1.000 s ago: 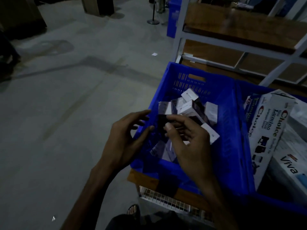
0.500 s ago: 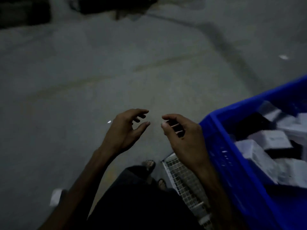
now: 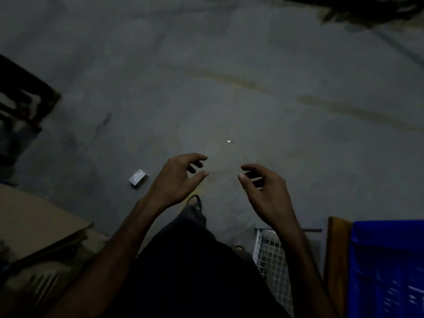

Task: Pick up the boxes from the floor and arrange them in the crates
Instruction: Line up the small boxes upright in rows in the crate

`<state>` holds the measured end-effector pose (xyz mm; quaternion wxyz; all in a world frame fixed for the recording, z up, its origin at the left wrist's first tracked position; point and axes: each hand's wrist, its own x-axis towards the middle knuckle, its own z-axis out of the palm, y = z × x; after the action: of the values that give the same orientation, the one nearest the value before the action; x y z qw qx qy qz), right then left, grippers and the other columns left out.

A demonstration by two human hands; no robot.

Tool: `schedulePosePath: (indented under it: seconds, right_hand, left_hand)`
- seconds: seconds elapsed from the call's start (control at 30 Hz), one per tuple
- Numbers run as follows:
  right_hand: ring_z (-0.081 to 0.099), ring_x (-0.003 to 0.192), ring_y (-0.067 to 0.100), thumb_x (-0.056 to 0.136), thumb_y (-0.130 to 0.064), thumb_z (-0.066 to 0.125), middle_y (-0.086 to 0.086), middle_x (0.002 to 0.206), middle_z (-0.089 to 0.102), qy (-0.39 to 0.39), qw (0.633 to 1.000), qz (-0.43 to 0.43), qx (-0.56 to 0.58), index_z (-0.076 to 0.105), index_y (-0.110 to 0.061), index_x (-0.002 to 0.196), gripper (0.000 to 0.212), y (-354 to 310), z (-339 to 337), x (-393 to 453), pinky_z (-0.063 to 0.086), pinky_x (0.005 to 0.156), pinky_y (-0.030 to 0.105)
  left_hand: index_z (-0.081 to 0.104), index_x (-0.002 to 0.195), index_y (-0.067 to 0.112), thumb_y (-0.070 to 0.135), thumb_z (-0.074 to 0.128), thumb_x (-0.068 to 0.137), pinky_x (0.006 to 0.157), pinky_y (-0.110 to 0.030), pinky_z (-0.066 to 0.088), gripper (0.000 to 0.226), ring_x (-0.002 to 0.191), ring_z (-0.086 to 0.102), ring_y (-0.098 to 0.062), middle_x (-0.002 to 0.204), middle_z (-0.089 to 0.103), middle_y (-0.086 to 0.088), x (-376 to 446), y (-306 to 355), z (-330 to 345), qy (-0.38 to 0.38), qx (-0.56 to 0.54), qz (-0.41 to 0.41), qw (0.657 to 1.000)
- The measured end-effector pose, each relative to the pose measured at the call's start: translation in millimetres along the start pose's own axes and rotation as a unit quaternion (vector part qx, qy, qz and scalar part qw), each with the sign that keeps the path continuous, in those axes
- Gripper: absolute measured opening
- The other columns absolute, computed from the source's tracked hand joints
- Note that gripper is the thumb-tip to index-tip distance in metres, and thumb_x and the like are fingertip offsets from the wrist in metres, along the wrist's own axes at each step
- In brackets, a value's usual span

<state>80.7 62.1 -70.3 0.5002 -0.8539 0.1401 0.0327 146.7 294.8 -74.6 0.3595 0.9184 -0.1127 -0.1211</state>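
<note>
Both hands are hanging in mid-air above the floor, well apart from each other and holding nothing. Left hand is showing loosely curled fingers with the thumb spread away from them; right hand is mirroring that posture, fingers loosely bent and touching no object. One small white box is lying on the floor to the left of the left hand, near it but not touching it, resting flat and turned at an angle. A blue crate is sitting at the lower right edge of the view, beside a wooden board and a white wire mesh panel; the crate's contents are not showing. The floor is appearing as grey concrete, dimly lit, carrying a long yellowish streak across the right side and a tiny bright speck ahead of the hands. A flattened brown cardboard sheet is lying at the lower left, and a dark frame-like object is standing at the left edge, too dim to identify. Dark trousers and a sandalled foot are showing between the forearms.
</note>
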Motion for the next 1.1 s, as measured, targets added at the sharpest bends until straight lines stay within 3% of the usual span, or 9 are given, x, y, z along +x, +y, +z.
schedulePosePath:
  seconds: [0.23,0.4,0.5,0.7,0.9,1.0,1.1]
  right_hand:
    - [0.071,0.081,0.0,0.098,-0.039,0.068,-0.01,0.1,0.075,-0.063,0.997,-0.035,-0.028,0.073,-0.026,0.12,0.026,-44,60,65,0.058,0.071,0.024]
    - [0.071,0.079,0.0,0.099,-0.039,0.066,-0.01,0.099,0.075,-0.13,0.988,-0.052,-0.064,0.073,-0.025,0.12,0.027,-73,125,119,0.06,0.072,0.027]
    - [0.071,0.079,0.001,0.1,-0.04,0.065,-0.009,0.098,0.075,-0.173,0.979,-0.063,-0.085,0.073,-0.025,0.12,0.027,-86,170,151,0.061,0.073,0.031]
    - [0.071,0.079,0.004,0.1,-0.041,0.064,-0.008,0.098,0.074,-0.259,0.955,-0.074,-0.122,0.072,-0.024,0.12,0.028,-93,258,206,0.059,0.069,0.03]
    - [0.074,0.08,0.01,0.1,-0.039,0.066,-0.004,0.097,0.076,-0.357,0.919,-0.064,-0.155,0.074,-0.023,0.117,0.025,-66,346,255,0.062,0.075,0.037]
    - [0.074,0.079,0.013,0.099,-0.038,0.066,-0.001,0.098,0.077,-0.408,0.89,-0.065,-0.191,0.075,-0.02,0.115,0.025,-35,397,279,0.062,0.077,0.041]
    - [0.073,0.081,0.011,0.1,-0.039,0.065,-0.003,0.098,0.077,-0.463,0.854,-0.066,-0.227,0.074,-0.021,0.117,0.027,2,444,304,0.062,0.079,0.042]
  left_hand:
    - [0.069,0.132,0.023,0.033,0.074,0.096,0.078,-0.028,0.059,0.038,0.088,0.069,-0.001,0.11,0.072,0.007,42,-53,-30,0.048,-0.054,-0.056,0.996]
    - [0.073,0.123,0.017,0.027,0.073,0.097,0.081,-0.038,0.061,0.028,0.084,0.069,-0.013,0.099,0.071,0.003,84,-142,-27,0.08,-0.103,-0.167,0.977]
    - [0.075,0.112,0.019,0.022,0.069,0.097,0.079,-0.043,0.062,0.016,0.08,0.068,-0.013,0.093,0.07,0.003,98,-209,-20,0.123,-0.103,-0.249,0.955]
    - [0.075,0.106,0.018,0.021,0.065,0.097,0.081,-0.037,0.059,0.014,0.092,0.07,-0.021,0.099,0.076,-0.002,106,-299,-28,0.165,-0.123,-0.365,0.908]
    - [0.073,0.112,0.021,0.023,0.066,0.094,0.078,-0.026,0.044,0.019,0.097,0.065,-0.023,0.113,0.073,-0.002,108,-386,-20,0.194,-0.208,-0.495,0.821]
    - [0.07,0.105,0.028,0.025,0.069,0.091,0.08,-0.027,0.049,0.015,0.096,0.065,-0.022,0.115,0.072,-0.002,113,-434,-6,0.187,-0.248,-0.533,0.787]
    - [0.067,0.105,0.03,0.027,0.068,0.09,0.085,-0.031,0.056,0.016,0.1,0.068,-0.026,0.113,0.072,-0.004,118,-480,11,0.16,-0.249,-0.548,0.782]
